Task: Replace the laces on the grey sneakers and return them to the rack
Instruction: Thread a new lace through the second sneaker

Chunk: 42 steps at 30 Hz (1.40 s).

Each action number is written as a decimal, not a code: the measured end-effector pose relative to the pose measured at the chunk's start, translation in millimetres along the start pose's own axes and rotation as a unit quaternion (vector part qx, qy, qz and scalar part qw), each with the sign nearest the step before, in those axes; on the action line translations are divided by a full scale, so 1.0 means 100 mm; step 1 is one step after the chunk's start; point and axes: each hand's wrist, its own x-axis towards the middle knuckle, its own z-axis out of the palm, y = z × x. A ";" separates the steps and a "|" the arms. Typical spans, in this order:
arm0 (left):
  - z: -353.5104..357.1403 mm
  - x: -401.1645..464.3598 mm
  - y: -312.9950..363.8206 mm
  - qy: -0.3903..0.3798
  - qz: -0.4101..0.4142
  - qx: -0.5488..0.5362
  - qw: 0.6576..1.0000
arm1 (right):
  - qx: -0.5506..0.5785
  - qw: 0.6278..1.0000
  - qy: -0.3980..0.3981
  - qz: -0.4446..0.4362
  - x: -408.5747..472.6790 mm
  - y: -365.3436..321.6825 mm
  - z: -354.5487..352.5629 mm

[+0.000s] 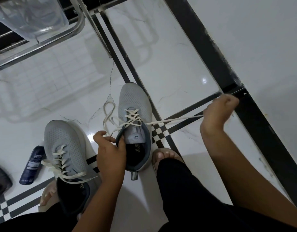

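Two grey sneakers stand on the white floor. The right sneaker (pixel 135 104) carries a cream lace (pixel 171 120) crossed through its eyelets. My right hand (pixel 219 111) grips one end of that lace and holds it taut out to the right. My left hand (pixel 109 148) holds the sneaker's dark collar at its left side, with the lace's other end looping loosely past it on the floor. The left sneaker (pixel 65 144) sits nearer, laced with a cream lace (pixel 60 166) whose ends lie loose.
A steel shoe rack (pixel 44 46) stands at the top left with a clear plastic tub (pixel 30 17) on it. A dark blue spray can (pixel 33 164) lies left of the left sneaker. My feet in sandals (pixel 162 155) rest behind the shoes. A black-bordered wall (pixel 244 30) runs along the right.
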 end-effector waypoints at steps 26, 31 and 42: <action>-0.17 0.18 0.00 -0.141 0.128 -0.027 0.981 | -0.349 0.767 -0.502 -0.197 -0.70 0.47 0.14; -0.18 0.38 0.06 -0.187 0.050 -0.063 0.979 | -0.326 0.767 -0.532 -0.145 -0.76 0.46 0.27; -0.19 0.36 0.05 -0.129 0.044 -0.037 0.990 | -0.393 0.780 -0.453 -0.176 -0.69 0.49 0.23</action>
